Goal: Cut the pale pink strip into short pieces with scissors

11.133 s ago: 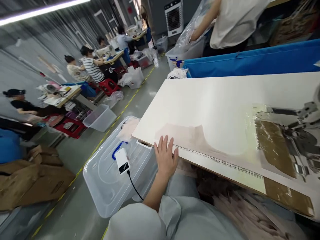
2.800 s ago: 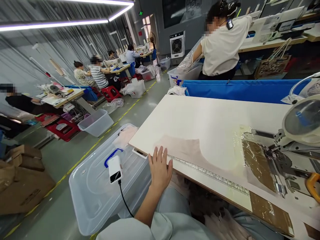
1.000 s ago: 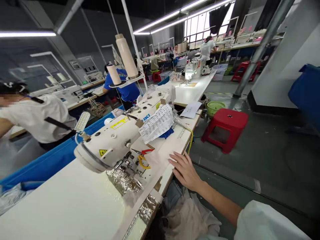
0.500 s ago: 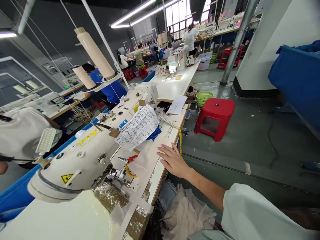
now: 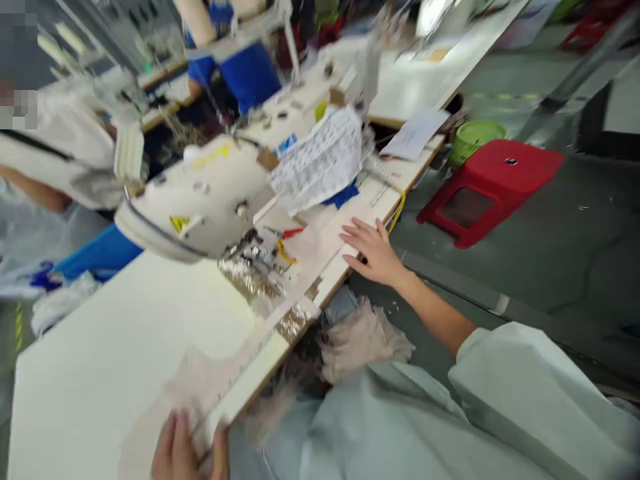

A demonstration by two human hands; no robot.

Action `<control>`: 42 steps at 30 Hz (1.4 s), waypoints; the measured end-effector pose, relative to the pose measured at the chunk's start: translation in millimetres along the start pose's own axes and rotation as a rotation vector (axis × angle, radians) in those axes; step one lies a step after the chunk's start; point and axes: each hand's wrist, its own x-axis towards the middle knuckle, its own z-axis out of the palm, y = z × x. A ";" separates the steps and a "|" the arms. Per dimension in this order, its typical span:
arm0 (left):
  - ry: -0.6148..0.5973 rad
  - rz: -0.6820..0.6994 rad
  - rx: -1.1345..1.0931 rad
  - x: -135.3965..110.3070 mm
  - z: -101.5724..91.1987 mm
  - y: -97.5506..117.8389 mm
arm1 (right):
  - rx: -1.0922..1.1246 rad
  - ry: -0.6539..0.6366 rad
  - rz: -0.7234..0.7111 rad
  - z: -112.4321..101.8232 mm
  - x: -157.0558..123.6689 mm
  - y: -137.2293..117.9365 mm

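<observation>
Two hands are at the near edge of one white table point(image 5: 130, 320), and one piece of pale pink fabric point(image 5: 220, 373) lies along this edge, reaching from one hand to the other. The right hand point(image 5: 373, 252) has its fingers spread apart on the fabric. The left hand point(image 5: 187, 453) has its thumb apart from the fingers — whether it grips the fabric, I cannot tell. Behind the fabric stands one sewing machine point(image 5: 215, 180). There are two papers: the first paper point(image 5: 320, 160) against the machine, the second paper point(image 5: 415, 133) at the table's right end. One green basket point(image 5: 460, 150) stands beside one red stool point(image 5: 520, 163) — its content is too blurred.
</observation>
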 end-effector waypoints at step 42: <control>-0.995 0.144 -0.398 -70.3 168.9 82.8 | -0.095 -1.190 -0.089 19.5 -141.6 -97.1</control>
